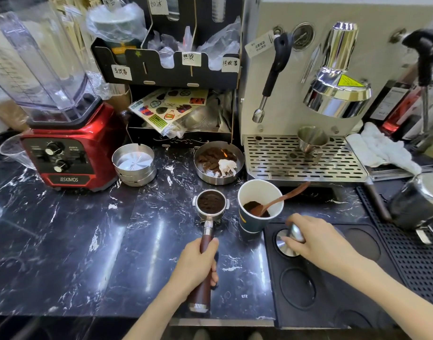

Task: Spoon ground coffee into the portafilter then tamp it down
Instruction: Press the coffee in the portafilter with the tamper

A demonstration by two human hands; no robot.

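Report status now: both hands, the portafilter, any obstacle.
Left hand grips portafilter handle, basket filled. Right hand closed on tamper at mat. Paper cup with spoon stands beside basket.

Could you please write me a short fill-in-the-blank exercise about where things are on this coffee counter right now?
1. The left hand grips the portafilter by its ____.
2. The right hand is closed on the ____, which sits on the black mat.
3. The wooden spoon rests in the paper ____.
4. The blender base is ____ in colour.

Missing words: handle; tamper; cup; red
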